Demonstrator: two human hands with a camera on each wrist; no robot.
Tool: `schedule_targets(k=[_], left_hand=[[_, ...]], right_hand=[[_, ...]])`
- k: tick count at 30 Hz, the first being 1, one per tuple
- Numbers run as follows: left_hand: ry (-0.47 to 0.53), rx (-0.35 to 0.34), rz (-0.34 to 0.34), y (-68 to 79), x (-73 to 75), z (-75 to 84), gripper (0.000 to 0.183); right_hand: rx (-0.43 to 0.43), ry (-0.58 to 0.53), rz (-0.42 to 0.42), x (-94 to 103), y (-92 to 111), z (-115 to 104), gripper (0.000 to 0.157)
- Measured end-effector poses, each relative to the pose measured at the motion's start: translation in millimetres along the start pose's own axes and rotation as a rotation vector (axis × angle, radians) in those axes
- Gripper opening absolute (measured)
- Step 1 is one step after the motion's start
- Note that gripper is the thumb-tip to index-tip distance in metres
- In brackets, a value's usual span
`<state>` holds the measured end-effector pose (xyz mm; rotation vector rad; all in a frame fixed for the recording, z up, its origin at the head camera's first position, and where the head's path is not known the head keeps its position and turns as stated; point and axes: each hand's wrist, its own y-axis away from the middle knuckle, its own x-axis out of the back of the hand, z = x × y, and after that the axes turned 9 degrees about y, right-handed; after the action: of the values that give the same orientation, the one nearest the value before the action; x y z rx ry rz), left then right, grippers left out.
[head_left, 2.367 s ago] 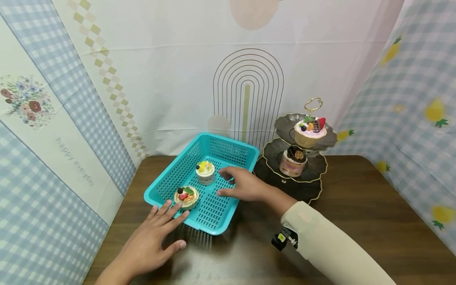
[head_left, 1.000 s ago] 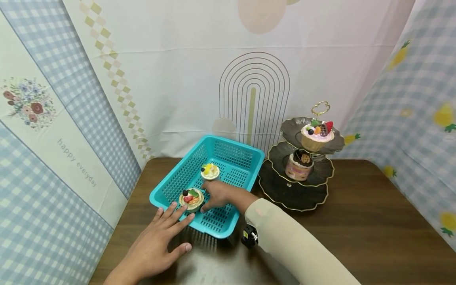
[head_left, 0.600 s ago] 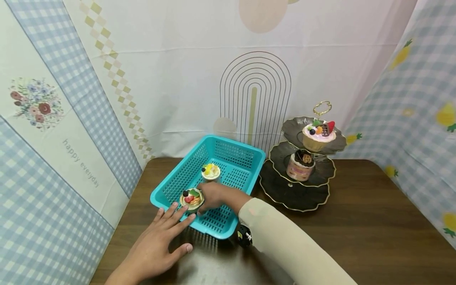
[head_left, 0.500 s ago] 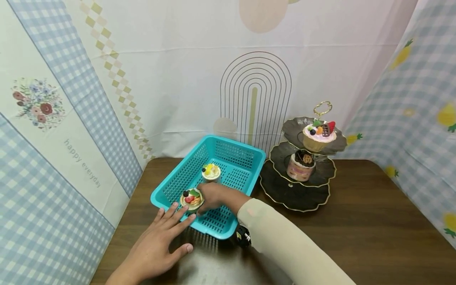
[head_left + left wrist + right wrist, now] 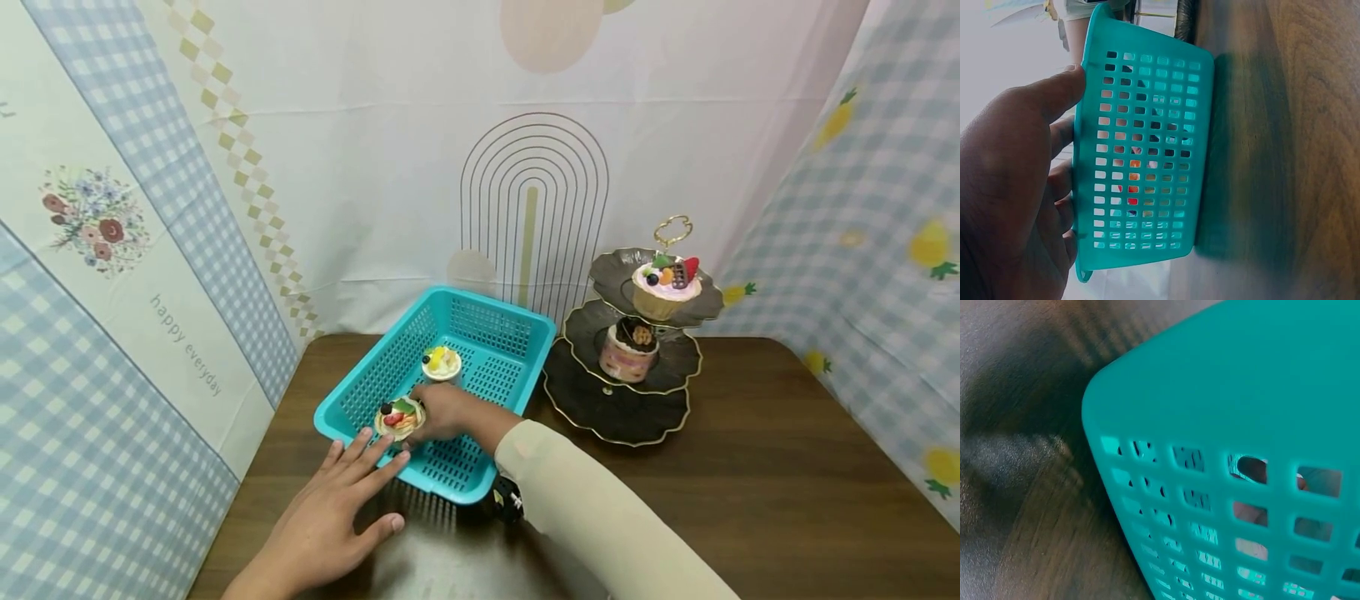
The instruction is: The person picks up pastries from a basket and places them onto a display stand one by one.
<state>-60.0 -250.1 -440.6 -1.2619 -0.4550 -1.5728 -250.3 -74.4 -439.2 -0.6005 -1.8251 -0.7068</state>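
A turquoise plastic basket point(image 5: 495, 308) stands on the table with two cream-topped cupcakes inside. My right hand point(image 5: 447, 413) reaches in over its right side and grips the cupcake with strawberry, leaf and dark berry point(image 5: 399, 417), thumb on the near side. In the right wrist view the basket wall point(image 5: 1260, 381) hides most of this hand. The cupcake with yellow fruit point(image 5: 441, 365) stands just behind it. My left hand point(image 5: 326, 508) lies with spread, straight fingers on the basket's near-left rim; the left wrist view has these fingers at the rim point(image 5: 1082, 162).
Right of the basket stands a three-tier dark stand point(image 5: 615, 417) with gold edges and a gold loop handle. A pink-cream fruit cupcake point(image 5: 666, 287) sits on its top tier, a chocolate-topped cake cup point(image 5: 628, 354) on the middle one. Patterned cloths point(image 5: 390, 192) hang behind and beside the table.
From over the basket's right half, my right hand has moved left and down to the strawberry cupcake and closed its fingers around it. My left hand has stayed on the rim.
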Motion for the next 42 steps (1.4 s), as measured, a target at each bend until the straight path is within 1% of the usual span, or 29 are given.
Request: schedule_targets(k=[4,8,12,16,26,31,35,39,42], left_hand=[[0.004,-0.003,0.004,0.0,0.0,0.4,0.073],[0.009,-0.007,0.01,-0.1,0.4,0.6,0.072],[-0.002,-0.027,0.023,-0.9,0.9,0.4,0.071],[-0.015,-0.055,0.034,-2.3,0.8,0.2,0.071],[-0.015,-0.062,0.043,-3.2,1.1,0.7,0.073],[-0.018,-0.065,0.049,-3.1,1.0,0.9,0.072],[-0.02,-0.051,0.047,-1.7,0.3,1.0,0.072],[-0.02,-0.038,0.047,-0.2,-0.5,1.7,0.072],[-0.021,-0.038,0.048,-0.3,-1.4,2.0,0.073]], right_hand=[[0.034,-0.036,0.007,-0.6,0,1,0.061],[0.062,-0.035,0.0,0.5,1,1,0.058],[0.108,-0.046,-0.022,1.9,1,0,0.055],[0.149,-0.074,-0.035,1.8,1,-1,0.054],[0.174,-0.117,-0.023,2.8,3,-1,0.055],[0.171,-0.128,-0.022,3.3,2,-1,0.051],[0.16,-0.123,-0.018,5.0,4,-1,0.046],[0.155,-0.134,0.01,7.8,9,2,0.047],[0.149,-0.161,0.052,12.3,14,7,0.048]])
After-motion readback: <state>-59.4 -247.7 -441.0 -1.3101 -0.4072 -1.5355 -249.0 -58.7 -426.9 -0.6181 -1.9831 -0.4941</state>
